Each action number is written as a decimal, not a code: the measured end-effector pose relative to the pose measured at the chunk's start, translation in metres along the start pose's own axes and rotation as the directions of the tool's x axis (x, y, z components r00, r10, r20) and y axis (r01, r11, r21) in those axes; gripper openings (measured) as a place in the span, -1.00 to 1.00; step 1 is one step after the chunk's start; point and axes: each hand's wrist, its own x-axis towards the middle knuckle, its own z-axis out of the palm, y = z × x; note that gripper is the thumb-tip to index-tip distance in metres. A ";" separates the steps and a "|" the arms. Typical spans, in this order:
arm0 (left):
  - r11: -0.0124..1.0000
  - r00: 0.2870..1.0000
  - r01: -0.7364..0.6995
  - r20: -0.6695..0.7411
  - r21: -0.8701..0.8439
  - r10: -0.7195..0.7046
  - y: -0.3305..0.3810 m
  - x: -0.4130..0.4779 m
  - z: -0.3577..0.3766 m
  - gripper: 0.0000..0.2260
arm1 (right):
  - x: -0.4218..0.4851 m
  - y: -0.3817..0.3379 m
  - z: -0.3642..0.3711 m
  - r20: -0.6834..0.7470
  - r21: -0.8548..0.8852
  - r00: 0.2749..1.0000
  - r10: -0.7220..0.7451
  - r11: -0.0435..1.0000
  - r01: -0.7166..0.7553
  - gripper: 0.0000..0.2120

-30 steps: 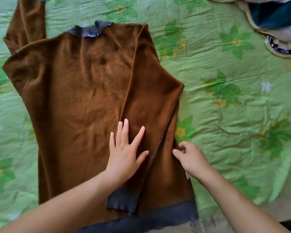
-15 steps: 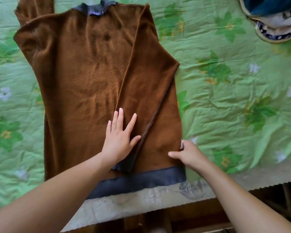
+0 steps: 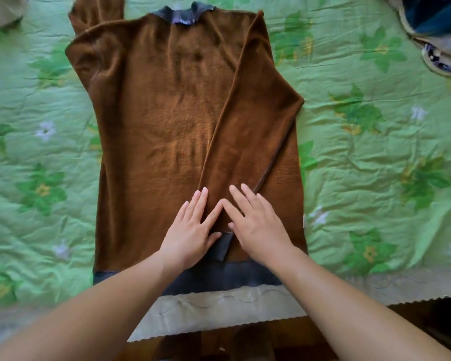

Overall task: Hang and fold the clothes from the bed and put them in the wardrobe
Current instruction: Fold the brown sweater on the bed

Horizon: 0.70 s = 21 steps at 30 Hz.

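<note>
A brown fleece sweater (image 3: 162,121) with a dark grey collar, cuffs and hem lies flat on the bed. Its right sleeve (image 3: 248,131) is folded diagonally across the body, the grey cuff (image 3: 220,246) resting just above the hem. The left sleeve (image 3: 94,14) runs off past the top edge. My left hand (image 3: 190,230) lies flat on the sweater beside the cuff, fingers spread. My right hand (image 3: 258,225) presses flat on the folded sleeve, touching my left hand's fingers. Neither hand grips anything.
The bed is covered with a green floral quilt (image 3: 375,152), its beige border (image 3: 219,313) at the near edge. A pile of other clothes (image 3: 438,29) sits at the top right. A beige cloth (image 3: 3,9) shows at the top left corner.
My right hand left the sweater's right side edge and came onto the folded sleeve next to my left hand. The view shifted, showing more of the bed's near edge.
</note>
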 end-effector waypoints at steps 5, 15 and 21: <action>0.971 0.991 0.100 -0.068 -0.215 -0.117 -0.034 -0.020 -0.023 -0.35 | 0.019 -0.027 0.001 -0.060 0.172 0.946 0.317 0.937 -0.303 -0.50; 0.511 0.930 0.358 0.251 -0.781 -0.268 -0.023 -0.009 -0.031 -0.79 | 0.014 -0.034 -0.014 0.298 0.654 0.640 0.708 0.337 -0.677 -0.78; 0.796 0.967 0.234 0.217 -0.558 -0.132 -0.013 -0.020 -0.022 -0.79 | -0.012 -0.028 -0.006 0.369 0.469 0.712 0.598 0.542 -0.698 -0.79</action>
